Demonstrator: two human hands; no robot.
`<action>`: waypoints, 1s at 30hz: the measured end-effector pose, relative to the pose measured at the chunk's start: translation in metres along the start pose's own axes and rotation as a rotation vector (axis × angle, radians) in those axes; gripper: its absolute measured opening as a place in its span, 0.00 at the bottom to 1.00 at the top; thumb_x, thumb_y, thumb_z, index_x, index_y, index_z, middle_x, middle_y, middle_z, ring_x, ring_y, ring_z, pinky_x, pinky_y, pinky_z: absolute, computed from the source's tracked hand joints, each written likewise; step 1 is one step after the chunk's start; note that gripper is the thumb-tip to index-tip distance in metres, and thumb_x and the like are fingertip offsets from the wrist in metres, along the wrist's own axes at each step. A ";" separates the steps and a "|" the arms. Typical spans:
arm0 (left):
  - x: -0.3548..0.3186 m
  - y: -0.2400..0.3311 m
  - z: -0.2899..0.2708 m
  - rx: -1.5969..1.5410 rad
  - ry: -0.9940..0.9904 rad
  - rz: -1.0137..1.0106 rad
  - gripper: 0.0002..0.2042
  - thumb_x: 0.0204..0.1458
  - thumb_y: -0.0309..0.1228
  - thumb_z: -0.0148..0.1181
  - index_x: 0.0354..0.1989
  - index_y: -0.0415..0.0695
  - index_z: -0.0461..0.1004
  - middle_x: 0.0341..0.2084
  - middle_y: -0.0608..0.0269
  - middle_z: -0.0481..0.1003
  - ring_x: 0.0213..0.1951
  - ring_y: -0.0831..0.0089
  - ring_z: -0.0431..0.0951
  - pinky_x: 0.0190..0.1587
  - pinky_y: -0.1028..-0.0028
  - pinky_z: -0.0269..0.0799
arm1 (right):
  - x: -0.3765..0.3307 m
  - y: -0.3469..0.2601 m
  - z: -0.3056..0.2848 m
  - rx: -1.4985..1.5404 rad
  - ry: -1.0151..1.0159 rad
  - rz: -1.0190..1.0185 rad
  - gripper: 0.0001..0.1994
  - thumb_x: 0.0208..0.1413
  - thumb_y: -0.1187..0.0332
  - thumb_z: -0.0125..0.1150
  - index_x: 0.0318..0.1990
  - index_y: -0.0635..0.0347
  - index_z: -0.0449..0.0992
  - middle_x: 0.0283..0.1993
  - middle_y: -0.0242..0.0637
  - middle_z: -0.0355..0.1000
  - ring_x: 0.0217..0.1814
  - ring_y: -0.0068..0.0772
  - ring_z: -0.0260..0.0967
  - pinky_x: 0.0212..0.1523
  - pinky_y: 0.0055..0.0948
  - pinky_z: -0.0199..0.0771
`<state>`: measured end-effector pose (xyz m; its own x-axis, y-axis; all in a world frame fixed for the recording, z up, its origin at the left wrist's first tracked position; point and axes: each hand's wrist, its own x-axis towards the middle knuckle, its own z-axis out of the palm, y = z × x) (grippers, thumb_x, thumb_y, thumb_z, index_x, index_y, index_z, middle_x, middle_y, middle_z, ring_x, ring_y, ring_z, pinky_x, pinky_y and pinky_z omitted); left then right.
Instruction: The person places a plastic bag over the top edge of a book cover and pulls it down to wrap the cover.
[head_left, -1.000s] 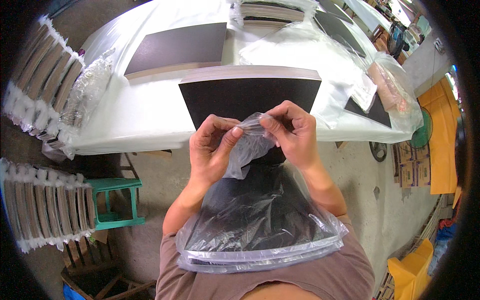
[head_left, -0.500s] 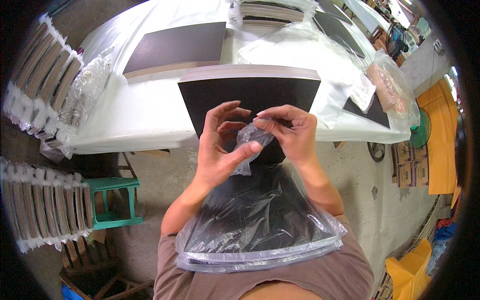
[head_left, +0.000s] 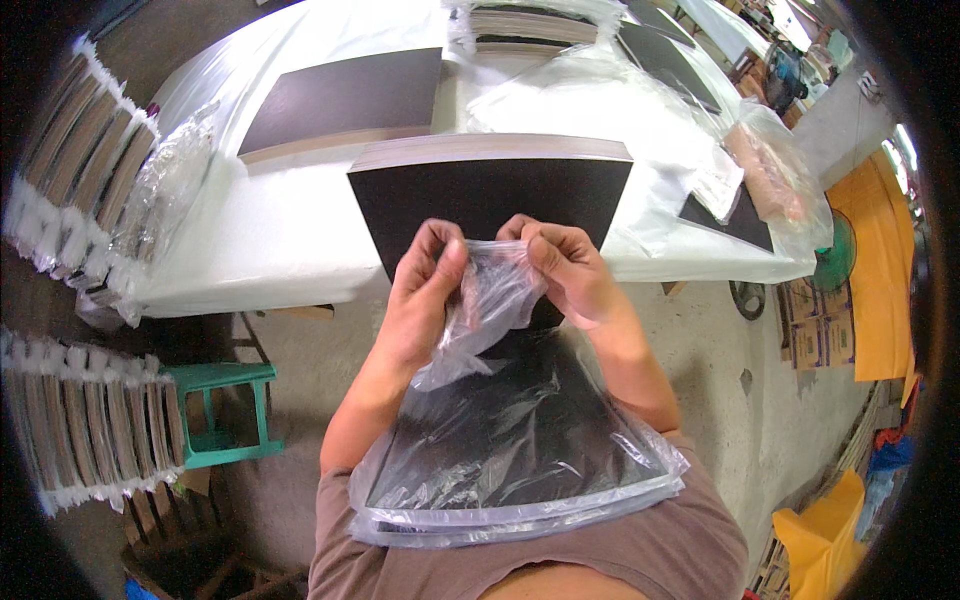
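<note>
A clear plastic bag point(head_left: 520, 450) covers a dark flat board that leans against my chest. Its loose upper end point(head_left: 490, 300) is bunched between both hands. My left hand point(head_left: 420, 300) grips the gathered plastic from the left, thumb on top. My right hand point(head_left: 565, 270) pinches the same gathered end from the right. Just beyond my hands a stack of dark boards point(head_left: 490, 190) lies on the white table point(head_left: 270, 250).
Another dark board point(head_left: 345, 100) lies at the table's far left, loose clear bags point(head_left: 590, 100) at the right. Rows of wrapped boards point(head_left: 90, 430) stand on edge at my left. A green stool point(head_left: 220, 410) is under the table edge. Yellow sheets point(head_left: 875, 280) lie on the right floor.
My hands have gathered the bag's open end more tightly, and the bunch has shifted slightly left between them. The bagged board stays against my chest.
</note>
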<state>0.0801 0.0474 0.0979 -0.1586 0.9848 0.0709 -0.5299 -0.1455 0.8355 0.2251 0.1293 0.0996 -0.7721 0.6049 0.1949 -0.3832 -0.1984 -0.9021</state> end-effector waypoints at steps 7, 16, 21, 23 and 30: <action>-0.020 0.011 -0.036 0.303 -0.988 -0.260 0.26 0.25 0.29 0.71 0.39 0.39 0.70 0.28 0.61 0.74 0.34 0.71 0.72 0.35 0.77 0.65 | -0.011 -0.045 -0.023 0.321 0.493 0.001 0.12 0.50 0.57 0.52 0.25 0.55 0.67 0.17 0.26 0.61 0.10 0.19 0.55 0.13 0.19 0.61; -0.045 0.016 -0.073 0.151 -0.348 0.185 0.13 0.37 0.35 0.60 0.30 0.41 0.74 0.31 0.57 0.73 0.41 0.58 0.70 0.42 0.63 0.62 | -0.060 -0.023 -0.071 -0.009 0.305 0.107 0.22 0.47 0.51 0.53 0.41 0.60 0.69 0.35 0.36 0.68 0.31 0.22 0.65 0.30 0.19 0.66; -0.056 -0.024 -0.098 0.755 -0.070 -0.141 0.14 0.41 0.33 0.53 0.37 0.42 0.71 0.35 0.57 0.72 0.42 0.62 0.70 0.45 0.69 0.61 | -0.044 0.005 -0.043 -0.169 -0.531 0.172 0.23 0.45 0.55 0.57 0.44 0.63 0.67 0.40 0.41 0.68 0.37 0.25 0.65 0.37 0.22 0.66; -0.062 -0.037 -0.103 0.861 -0.060 -0.214 0.15 0.42 0.32 0.50 0.40 0.42 0.70 0.36 0.56 0.72 0.42 0.63 0.70 0.46 0.71 0.61 | -0.042 0.001 -0.038 -0.166 -0.571 0.149 0.25 0.43 0.57 0.59 0.45 0.64 0.66 0.40 0.42 0.68 0.39 0.25 0.64 0.38 0.23 0.65; -0.068 -0.045 -0.108 0.930 -0.006 -0.271 0.17 0.41 0.30 0.49 0.43 0.41 0.69 0.38 0.56 0.72 0.41 0.66 0.70 0.46 0.75 0.62 | -0.042 0.006 -0.031 -0.171 -0.726 0.132 0.30 0.37 0.62 0.65 0.49 0.68 0.63 0.42 0.45 0.68 0.43 0.28 0.64 0.42 0.24 0.64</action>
<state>0.0245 -0.0231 -0.0038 -0.1221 0.9748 -0.1869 0.3235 0.2171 0.9210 0.2712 0.1267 0.0736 -0.9687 -0.0873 0.2324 -0.2261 -0.0761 -0.9711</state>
